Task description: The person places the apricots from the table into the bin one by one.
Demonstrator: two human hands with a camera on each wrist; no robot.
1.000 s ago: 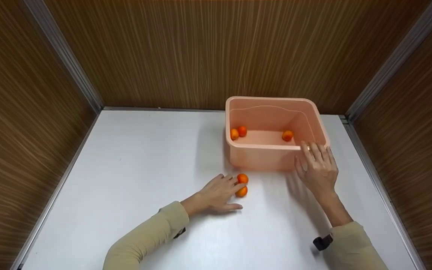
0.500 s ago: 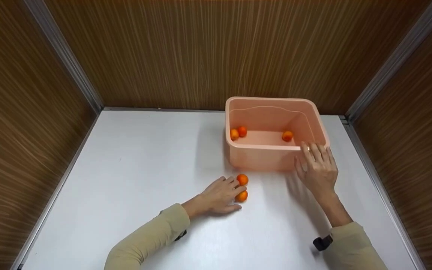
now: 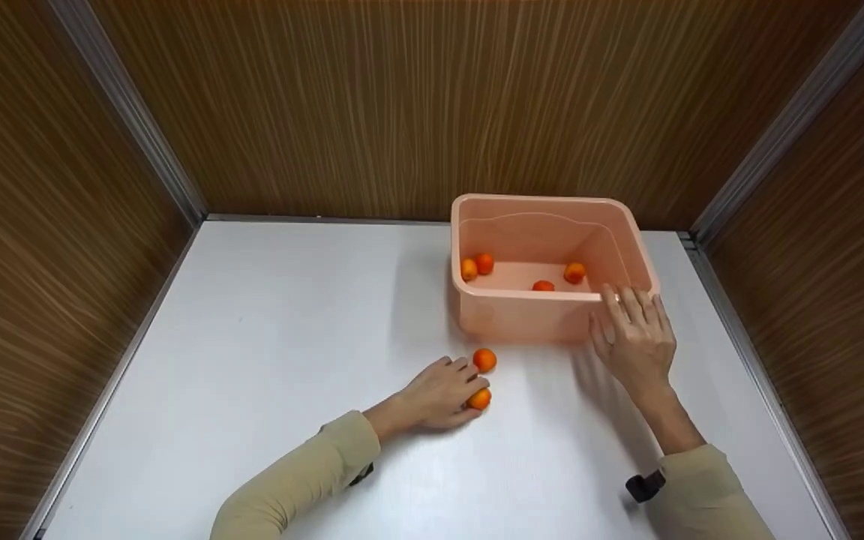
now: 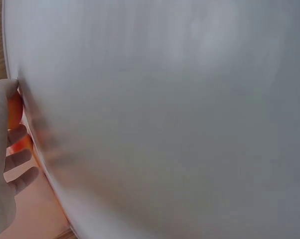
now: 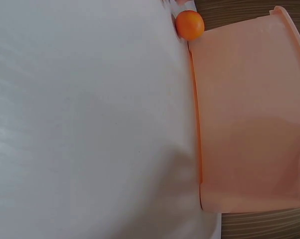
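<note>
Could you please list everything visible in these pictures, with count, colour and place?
Bin: one, peach-pink, on the table's far right.
Small fruits in the bin: four, orange, on its floor.
Free fruit: one, orange, on the table before the bin.
Gripped fruit: one, orange, at the left fingers.
Table: one, white.
Walls: brown wood grain, around the table.
Left hand: grips the near fruit.
Right hand: fingers on the bin's near right corner.

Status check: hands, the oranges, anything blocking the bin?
Left hand grips one orange on the table. Right hand rests open on the pink bin near its corner. Second orange loose beside the bin; four inside. Nothing in the way.
</note>
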